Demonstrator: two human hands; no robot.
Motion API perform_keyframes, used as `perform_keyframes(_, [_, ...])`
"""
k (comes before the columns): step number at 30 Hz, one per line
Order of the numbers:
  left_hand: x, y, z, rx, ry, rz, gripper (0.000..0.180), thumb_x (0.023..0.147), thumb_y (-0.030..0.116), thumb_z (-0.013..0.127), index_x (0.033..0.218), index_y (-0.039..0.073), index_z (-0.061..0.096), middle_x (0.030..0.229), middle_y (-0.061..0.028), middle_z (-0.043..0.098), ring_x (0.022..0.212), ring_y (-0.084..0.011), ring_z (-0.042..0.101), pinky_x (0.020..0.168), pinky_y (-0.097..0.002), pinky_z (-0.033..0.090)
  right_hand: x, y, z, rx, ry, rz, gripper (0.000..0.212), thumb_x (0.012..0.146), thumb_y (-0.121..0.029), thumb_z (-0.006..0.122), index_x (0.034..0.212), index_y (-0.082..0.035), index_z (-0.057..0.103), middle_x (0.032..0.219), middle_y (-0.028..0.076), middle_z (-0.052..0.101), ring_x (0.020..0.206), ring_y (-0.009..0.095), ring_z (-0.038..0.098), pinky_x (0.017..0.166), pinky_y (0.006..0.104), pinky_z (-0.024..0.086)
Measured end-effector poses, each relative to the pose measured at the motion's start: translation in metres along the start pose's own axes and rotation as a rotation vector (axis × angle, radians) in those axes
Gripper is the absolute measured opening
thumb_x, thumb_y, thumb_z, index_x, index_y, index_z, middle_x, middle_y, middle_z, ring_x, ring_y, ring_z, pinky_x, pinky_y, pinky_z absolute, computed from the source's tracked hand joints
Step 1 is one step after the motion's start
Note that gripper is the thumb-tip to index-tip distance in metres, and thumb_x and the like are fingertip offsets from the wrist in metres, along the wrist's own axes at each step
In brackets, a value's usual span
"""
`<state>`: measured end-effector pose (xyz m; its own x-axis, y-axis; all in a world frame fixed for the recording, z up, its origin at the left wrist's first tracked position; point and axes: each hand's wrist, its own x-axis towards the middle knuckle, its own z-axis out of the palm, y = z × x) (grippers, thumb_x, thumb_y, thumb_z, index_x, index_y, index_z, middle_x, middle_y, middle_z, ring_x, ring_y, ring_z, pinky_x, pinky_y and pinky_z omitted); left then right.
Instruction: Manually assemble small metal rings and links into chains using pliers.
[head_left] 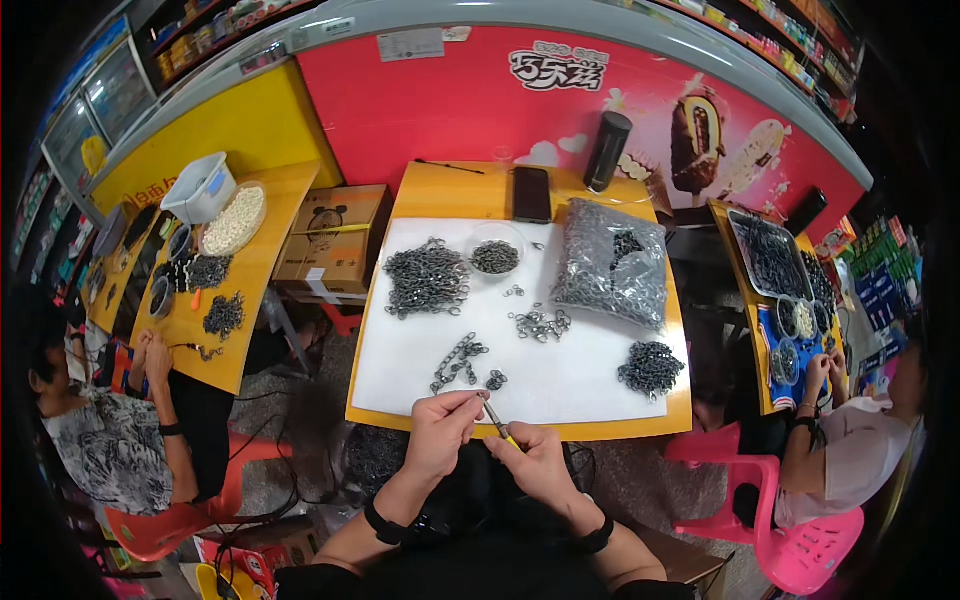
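Observation:
At the table's front edge, my right hand [535,462] is closed around yellow-handled pliers [497,420]. Their thin metal tip meets the fingertips of my left hand [440,435], which pinches something too small to make out. Just beyond lie a short dark metal chain [455,362] and a few linked pieces [496,380]. Loose metal links [540,324] are scattered mid-table. Further back are a pile of dark chain pieces [427,278], a clear round tub of small rings [495,256] and a big clear plastic bag of dark metal parts [612,265]. Another chain heap [651,370] sits at right.
A white sheet [590,385] covers most of the yellow table. Behind it are a black phone [532,194] and a dark cylinder [608,150]. People work at side tables; a cardboard box [333,240] stands to the left and a pink chair [790,525] to the right.

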<state>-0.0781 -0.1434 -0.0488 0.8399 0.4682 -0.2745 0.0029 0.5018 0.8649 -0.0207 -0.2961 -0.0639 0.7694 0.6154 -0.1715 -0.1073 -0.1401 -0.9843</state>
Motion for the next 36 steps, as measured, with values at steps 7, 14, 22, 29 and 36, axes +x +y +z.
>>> perform_keyframes(7, [0.011,-0.01,0.001,0.178,-0.043,0.002,0.012,0.093,0.005,0.07,0.098,-0.006,0.074,0.071,-0.0022,0.064,0.051,-0.0024,0.044,0.045,-0.0184,0.031,0.001,-0.001,-0.029,-0.492,0.087,-0.358,0.033,0.081,-0.022,0.079,0.065,-0.002,0.058,0.064,0.011,0.057,0.056,0.028,0.055,0.05,0.0369,0.036])
perform_keyframes(14, [0.03,-0.016,-0.005,0.036,-0.094,-0.151,0.013,0.095,0.01,0.07,0.094,-0.002,0.072,0.074,-0.0013,0.064,0.055,-0.0033,0.049,0.047,-0.0188,0.033,0.033,-0.002,-0.085,-1.058,0.181,-0.666,0.029,0.075,-0.026,0.081,0.071,-0.007,0.06,0.079,0.01,0.054,0.077,0.031,0.055,0.065,0.0445,0.039])
perform_keyframes(22, [0.048,-0.014,-0.012,-0.113,-0.135,-0.261,0.01,0.096,0.011,0.069,0.096,0.001,0.071,0.082,-0.0075,0.071,0.055,-0.0067,0.054,0.047,-0.0184,0.036,0.077,-0.005,-0.103,-1.181,0.129,-0.672,0.023,0.078,-0.023,0.078,0.079,-0.005,0.064,0.098,0.013,0.061,0.096,0.033,0.055,0.078,0.0474,0.038])
perform_keyframes(29, [0.062,-0.022,-0.017,-0.246,-0.195,-0.303,0.007,0.095,0.006,0.069,0.097,0.0,0.071,0.084,-0.0086,0.071,0.058,-0.0078,0.055,0.05,-0.0184,0.038,0.117,0.007,-0.092,-1.046,0.298,-0.489,0.011,0.079,-0.01,0.072,0.086,-0.005,0.066,0.109,0.014,0.062,0.1,0.034,0.055,0.079,0.047,0.038])
perform_keyframes(36, [0.071,-0.024,-0.021,-0.303,-0.191,-0.246,0.006,0.092,-0.001,0.067,0.097,-0.002,0.07,0.086,-0.0145,0.071,0.056,-0.0101,0.054,0.051,-0.0195,0.043,0.134,0.018,-0.08,-1.136,0.477,-0.481,0.013,0.079,-0.013,0.074,0.085,-0.004,0.066,0.107,0.015,0.061,0.102,0.037,0.053,0.08,0.0475,0.037])
